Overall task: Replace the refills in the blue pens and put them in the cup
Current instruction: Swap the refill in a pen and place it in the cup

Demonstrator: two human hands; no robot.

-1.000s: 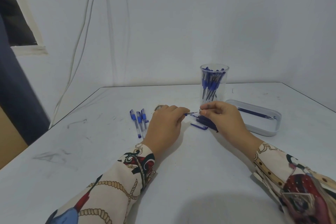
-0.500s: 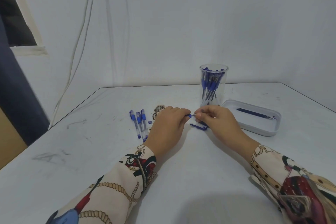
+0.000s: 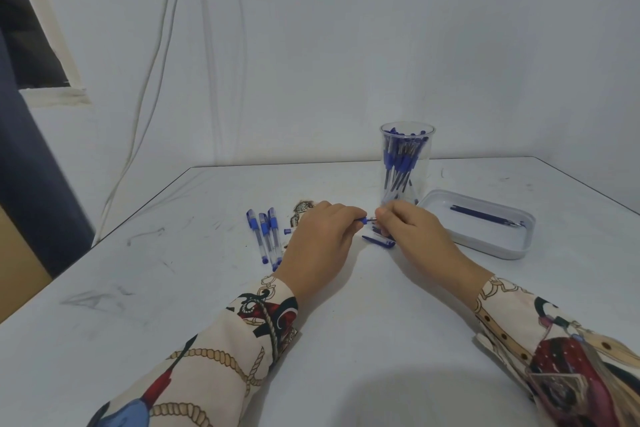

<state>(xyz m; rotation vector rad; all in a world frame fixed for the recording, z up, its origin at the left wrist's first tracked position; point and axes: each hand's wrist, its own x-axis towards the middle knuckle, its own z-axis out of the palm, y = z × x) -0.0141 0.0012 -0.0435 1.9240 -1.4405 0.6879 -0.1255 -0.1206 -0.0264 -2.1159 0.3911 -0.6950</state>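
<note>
Sleeves in a patterned print frame your view, and beyond them your left hand point(image 3: 320, 239) and right hand point(image 3: 414, 229) meet over the white table point(image 3: 173, 322), each with fingers curled, pinching opposite ends of one blue pen point(image 3: 367, 219) at its tip section. Just under your right hand lie a loose blue cap point(image 3: 378, 241) and some dark parts I cannot make out. Three more pens point(image 3: 265, 236) lie side by side left of your left hand. The risk, as I judge it: the tip piece is small, so a slip of either pinch could drop it among the loose parts, or let the refill go in crooked. Your right wrist is near the shallow tray point(image 3: 485, 246) holding spare refills point(image 3: 485, 217), and a careless pull could nudge it. Behind stands the clear cup point(image 3: 406, 163), already crowded with pens, so it may tip when you add another. The table is scuffed grey; pale walls and hanging cables point(image 3: 152, 107) close the room
</note>
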